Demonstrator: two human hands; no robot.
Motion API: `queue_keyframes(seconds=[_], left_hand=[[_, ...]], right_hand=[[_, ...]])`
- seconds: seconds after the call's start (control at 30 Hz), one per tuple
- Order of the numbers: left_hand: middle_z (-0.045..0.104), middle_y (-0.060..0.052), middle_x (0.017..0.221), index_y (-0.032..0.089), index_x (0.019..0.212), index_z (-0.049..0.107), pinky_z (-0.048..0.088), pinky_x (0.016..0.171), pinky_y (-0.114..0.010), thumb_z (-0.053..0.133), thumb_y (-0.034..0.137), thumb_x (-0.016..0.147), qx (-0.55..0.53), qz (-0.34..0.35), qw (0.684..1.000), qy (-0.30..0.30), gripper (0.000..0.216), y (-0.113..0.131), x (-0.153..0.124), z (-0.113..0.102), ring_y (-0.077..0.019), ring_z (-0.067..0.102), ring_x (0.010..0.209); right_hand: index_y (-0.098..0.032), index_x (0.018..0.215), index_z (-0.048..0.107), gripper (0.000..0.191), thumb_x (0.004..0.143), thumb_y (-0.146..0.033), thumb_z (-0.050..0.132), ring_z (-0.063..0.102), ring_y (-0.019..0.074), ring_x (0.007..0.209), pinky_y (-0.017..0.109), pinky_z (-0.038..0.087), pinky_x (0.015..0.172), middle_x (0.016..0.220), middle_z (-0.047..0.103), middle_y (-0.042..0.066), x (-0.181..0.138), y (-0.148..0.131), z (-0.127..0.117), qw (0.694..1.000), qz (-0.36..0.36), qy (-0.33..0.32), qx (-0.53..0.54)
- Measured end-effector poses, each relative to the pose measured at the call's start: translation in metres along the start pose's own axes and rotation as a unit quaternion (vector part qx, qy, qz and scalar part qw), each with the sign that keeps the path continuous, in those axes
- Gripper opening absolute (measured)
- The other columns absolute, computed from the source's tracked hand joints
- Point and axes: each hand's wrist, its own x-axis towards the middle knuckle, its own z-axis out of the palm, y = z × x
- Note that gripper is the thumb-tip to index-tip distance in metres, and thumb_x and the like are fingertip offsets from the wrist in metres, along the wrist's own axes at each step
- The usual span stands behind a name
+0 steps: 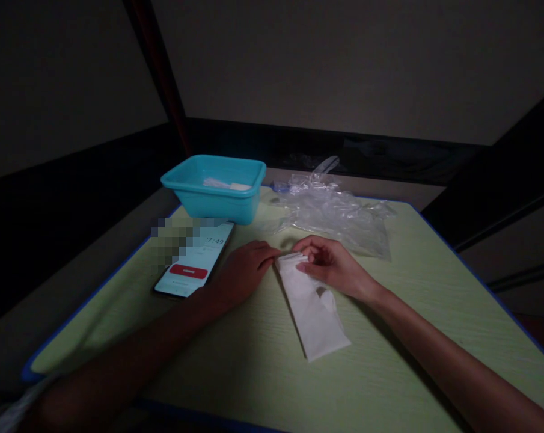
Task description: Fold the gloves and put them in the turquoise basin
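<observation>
A flat white glove (311,313) lies on the table, its straight cuff edge toward me and its thumb part sticking out on the right. At its far end the material looks folded over in layers. My right hand (328,258) pinches that end from the right, thumb on top and fingers curled. From the left, my left hand (252,264) is closed, its fingertips pressed together at the glove's far left corner. What lies under those fingertips is hard to see.
A lit phone (195,264) lies left of my left hand. Behind it stands a turquoise plastic basin (217,201) with white items inside. Crumpled clear plastic bags (344,213) spread across the back of the green table (411,276), which has a blue edge.
</observation>
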Motion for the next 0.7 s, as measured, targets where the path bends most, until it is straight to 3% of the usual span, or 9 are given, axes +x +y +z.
queue_keyframes(seconds=[0.27,0.57,0.7], left_hand=[[0.070,-0.007,0.091,0.012,0.103,0.063,0.050,0.079,-0.036,0.046,0.006,0.082,-0.023,-0.042,0.998,0.040,0.028,0.000,-0.003,0.003,-0.0207,0.065,0.085],[0.071,-0.005,0.084,0.012,0.100,0.063,0.052,0.076,-0.033,0.048,0.006,0.079,-0.050,-0.033,0.997,0.058,0.027,0.001,-0.003,0.004,-0.0184,0.066,0.077],[0.068,-0.008,0.093,0.012,0.095,0.062,0.051,0.081,-0.035,0.044,0.006,0.080,-0.055,-0.015,0.995,0.087,0.025,0.005,-0.006,0.001,-0.0194,0.064,0.087]], right_hand=[[-0.017,0.089,0.051,0.027,0.065,-0.018,0.062,0.044,0.0099,0.053,0.023,0.033,0.049,0.064,0.048,-0.006,0.002,0.010,0.007,0.996,-0.010,0.066,-0.062],[-0.018,0.090,0.051,0.026,0.068,-0.012,0.063,0.047,0.0103,0.055,0.023,0.036,0.051,0.064,0.051,-0.006,0.000,0.009,0.013,0.988,-0.024,0.087,-0.125],[-0.018,0.089,0.051,0.025,0.068,-0.011,0.062,0.047,0.0106,0.055,0.024,0.036,0.053,0.064,0.050,-0.006,0.000,0.010,0.017,0.984,-0.031,0.094,-0.149]])
